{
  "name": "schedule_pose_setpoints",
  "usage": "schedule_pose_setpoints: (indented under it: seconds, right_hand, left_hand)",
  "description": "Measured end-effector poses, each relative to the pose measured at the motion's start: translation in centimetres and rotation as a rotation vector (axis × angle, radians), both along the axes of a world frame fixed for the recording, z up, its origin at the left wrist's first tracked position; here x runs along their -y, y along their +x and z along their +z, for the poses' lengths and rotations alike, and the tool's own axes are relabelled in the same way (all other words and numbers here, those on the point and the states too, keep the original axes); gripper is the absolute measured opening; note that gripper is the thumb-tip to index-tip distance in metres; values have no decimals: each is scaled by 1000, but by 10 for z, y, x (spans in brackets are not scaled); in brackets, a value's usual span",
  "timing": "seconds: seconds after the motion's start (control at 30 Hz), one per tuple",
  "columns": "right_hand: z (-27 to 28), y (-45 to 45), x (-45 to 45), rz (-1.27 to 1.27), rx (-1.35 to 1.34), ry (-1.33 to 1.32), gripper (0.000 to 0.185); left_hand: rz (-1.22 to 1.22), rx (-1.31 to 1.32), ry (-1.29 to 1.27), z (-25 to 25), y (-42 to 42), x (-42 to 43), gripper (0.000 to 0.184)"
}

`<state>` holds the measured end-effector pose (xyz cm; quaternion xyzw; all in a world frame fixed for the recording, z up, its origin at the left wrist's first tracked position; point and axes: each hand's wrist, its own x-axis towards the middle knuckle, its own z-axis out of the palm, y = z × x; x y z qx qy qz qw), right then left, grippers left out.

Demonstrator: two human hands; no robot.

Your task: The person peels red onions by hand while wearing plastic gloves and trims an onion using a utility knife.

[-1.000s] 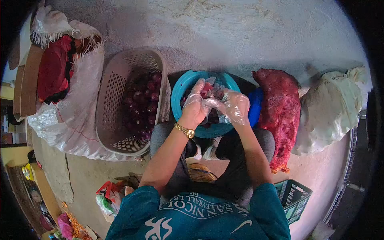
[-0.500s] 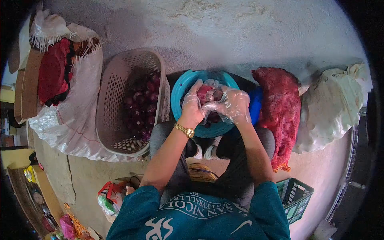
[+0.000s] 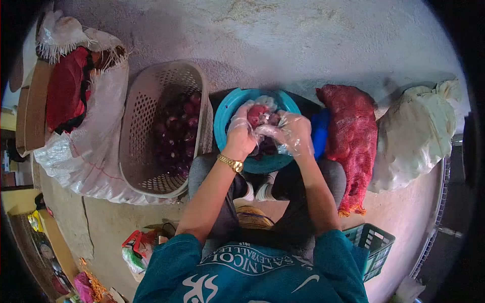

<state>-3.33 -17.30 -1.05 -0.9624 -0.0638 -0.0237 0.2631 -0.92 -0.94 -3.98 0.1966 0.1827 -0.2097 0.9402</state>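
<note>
My left hand [image 3: 241,132], in a clear plastic glove, is closed around a red onion [image 3: 257,114] above the teal basin [image 3: 221,118]. My right hand [image 3: 296,132], gloved the same way, has its fingers curled at the onion's right side, with the thumb reaching across toward it. Whatever sits inside the right fingers is hidden by the wrinkled plastic. Below the hands, dark purple pieces [image 3: 268,147] lie in the basin, partly covered.
To the left stands a perforated basket [image 3: 137,121] with many red onions [image 3: 177,134], beside a white woven sack [image 3: 103,136]. On the right are a red mesh sack [image 3: 351,139] and a pale sack [image 3: 417,136]. A green crate [image 3: 379,247] sits at lower right.
Both hands stay over the basin with the onion. The fingers have shifted slightly around it, and the right hand is turned a little. The whole view has drifted slightly.
</note>
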Motion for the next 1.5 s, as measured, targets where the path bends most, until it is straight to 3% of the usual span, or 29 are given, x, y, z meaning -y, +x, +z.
schedule_pose_setpoints:
  seconds: [0.17, 0.27, 0.47, 0.57, 0.63, 0.77, 0.83, 0.87, 0.93, 1.03, 1.13, 1.23, 1.27, 1.43, 1.5]
  right_hand:
    - [46, -2, 3, 55, -26, -179, 82]
    - [38, -4, 2, 73, 82, -172, 84]
    - [33, -6, -9, 14, -26, -257, 84]
    - [13, -9, -13, 6, 98, -86, 85]
    - [9, -12, -17, -1, 100, -89, 84]
    - [-7, -15, -19, -38, 171, -33, 78]
    - [1, -11, -13, -41, 110, -48, 75]
    - [7, -7, -7, -43, 51, -63, 73]
    - [23, 0, 8, -12, 20, -93, 71]
    - [34, 0, 15, 41, -46, -55, 71]
    - [19, -2, 9, 131, 101, -165, 75]
    - [18, 0, -6, 95, 8, -145, 73]
    - [14, -1, -10, 59, 43, -127, 85]
    - [5, -7, -23, 27, 39, -76, 79]
    - [-3, -9, -24, 23, 105, -8, 73]
  left_hand:
    - [-72, -34, 118, 23, 0, 3, 32]
    - [19, -4, 146, 28, -6, 9, 30]
    - [136, 46, 344, 22, -11, 12, 40]
    - [177, 20, 230, 15, -12, 12, 42]
    - [235, 46, 59, 21, -13, 13, 41]
    - [283, 96, -24, 0, -11, 9, 36]
    - [192, 330, 406, -2, -8, 7, 31]
    - [192, 333, 402, -2, -6, 4, 31]
    - [-103, 68, -30, 29, -5, 1, 28]
    - [-164, 108, 24, 32, -4, 4, 29]
    - [-66, 89, 75, 22, -7, 6, 38]
    - [53, 24, 114, 25, -8, 7, 42]
    - [124, 18, 131, 16, -7, 5, 41]
    - [253, 45, 49, -1, -8, -1, 38]
    - [317, 80, 139, 1, -11, 2, 40]
